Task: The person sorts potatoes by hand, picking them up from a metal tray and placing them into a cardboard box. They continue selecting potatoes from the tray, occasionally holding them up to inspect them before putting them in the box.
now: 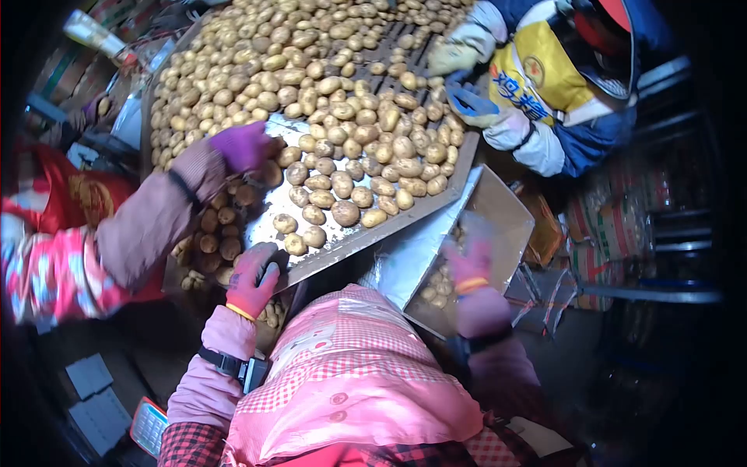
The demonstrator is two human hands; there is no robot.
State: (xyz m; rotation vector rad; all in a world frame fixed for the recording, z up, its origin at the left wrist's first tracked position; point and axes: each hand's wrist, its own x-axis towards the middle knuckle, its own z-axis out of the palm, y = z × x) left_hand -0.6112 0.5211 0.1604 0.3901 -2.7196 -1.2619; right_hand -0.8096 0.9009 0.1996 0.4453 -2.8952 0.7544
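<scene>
My left hand (253,279), in a pink and grey glove, rests at the near edge of the sorting table (268,224) with its thumb apart from the fingers and nothing held. Close beyond it, several loose potatoes (305,240) lie on the bare metal sheet. My right hand (471,263), also gloved, is over the cardboard box (504,212) at the table's right edge and is smeared by motion. Inside that box lie potatoes (437,288), partly covered by the hand in this view. I cannot tell whether the right fingers hold anything.
A heap of potatoes (257,74) covers the far part of the table. From the left, another person's purple-gloved hand (240,148) reaches onto it. A person in a yellow apron (545,74) works at the far right. Stacked cartons (615,233) stand right.
</scene>
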